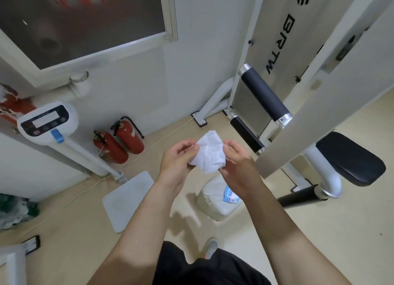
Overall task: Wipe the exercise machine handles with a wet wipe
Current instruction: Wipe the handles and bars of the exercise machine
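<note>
A crumpled white wet wipe (210,152) hangs in front of me, held between both hands. My left hand (178,159) pinches its left edge and my right hand (236,159) pinches its right edge. Up and to the right, the white exercise machine carries a black padded handle (264,94) with silver end caps. A second black handle (246,134) sits just below it, close to my right hand. A third black grip (298,198) lies low near the floor, under the black seat pad (351,156).
A white pack of wipes (219,196) sits on the beige floor below my hands. Two red fire extinguishers (119,142) stand by the wall. A white body scale with a display column (47,122) and its platform (128,199) are at the left.
</note>
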The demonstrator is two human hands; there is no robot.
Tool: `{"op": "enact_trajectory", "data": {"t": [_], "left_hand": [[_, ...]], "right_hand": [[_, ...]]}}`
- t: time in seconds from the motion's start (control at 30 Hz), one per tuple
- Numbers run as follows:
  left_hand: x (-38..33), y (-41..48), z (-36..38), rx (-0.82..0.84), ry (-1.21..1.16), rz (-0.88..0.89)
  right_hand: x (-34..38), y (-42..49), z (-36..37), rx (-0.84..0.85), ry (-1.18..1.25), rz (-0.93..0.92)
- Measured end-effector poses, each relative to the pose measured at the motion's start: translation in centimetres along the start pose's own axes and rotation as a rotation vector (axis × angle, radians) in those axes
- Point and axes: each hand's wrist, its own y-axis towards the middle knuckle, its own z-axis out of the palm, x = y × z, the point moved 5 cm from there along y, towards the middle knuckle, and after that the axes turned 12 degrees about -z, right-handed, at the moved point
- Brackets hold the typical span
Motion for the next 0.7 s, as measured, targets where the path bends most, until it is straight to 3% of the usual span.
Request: {"op": "enact_trajectory", "data": {"t": [0.13,0.23,0.33,0.4,0.5,0.6,0.7], "left_hand": [[-0.6,2.3,-1.9,-0.058,-0.2,-0.101],[-1.9,3.6,-2.3,0.004,-0.14,-0.097],[-5.4,3.4,-1.7,-0.019,0.318,0.113],[-8.0,2.8,-0.7,0.015,0.739,0.355],[-10.2,2.1,1.2,0.266,1.088,0.455],[-11.9,2.2,2.4,0.45,1.059,0.457],[-12.6,3.2,3.3,0.586,0.891,0.341]], "right_hand": [[-0.2,1.2,0.4,-0.01,0.212,-0.024],[-1.8,2.0,0.3,-0.15,-0.052,0.049],[-3.5,1.9,-0.7,-0.425,-0.463,0.196],[-3.4,2.1,0.1,-0.45,-0.506,0.107],[-2.5,3.4,2.2,-0.249,-0.542,-0.054],[-2.1,4.6,3.9,0.06,-0.602,-0.114],[-1.4,4.0,4.1,0.127,-0.578,-0.165]]}}
